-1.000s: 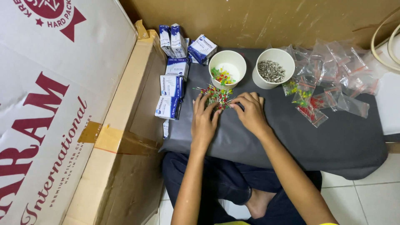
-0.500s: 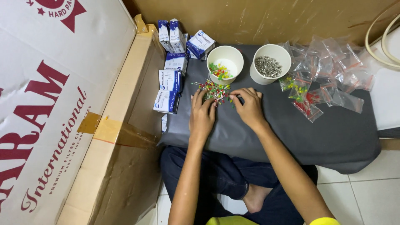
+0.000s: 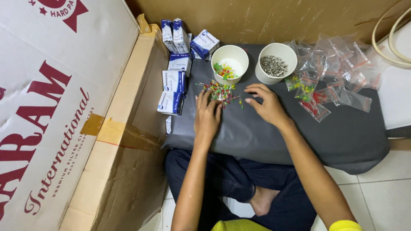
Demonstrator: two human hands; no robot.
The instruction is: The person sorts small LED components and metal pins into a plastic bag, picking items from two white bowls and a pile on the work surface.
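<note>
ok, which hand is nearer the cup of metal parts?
Right. The right hand lies flat on the dark mat just below the cup of metal parts. The left hand is further left, its fingertips at the pile of coloured LEDs.

Soft, even indoor light from above fills the scene; brightness is moderate, nothing blown out. The grey mat (image 3: 274, 132) is matte and shows only faint shadows under the hands (image 3: 207, 117). The clear bags (image 3: 338, 72) right of the mat catch small glints. Beside the mat's left edge, the carton's (image 3: 55, 107) inner wall falls into shade. Focus is sharp at the mat's middle; straight edges bow slightly toward the frame borders. No motion blur shows.
</note>
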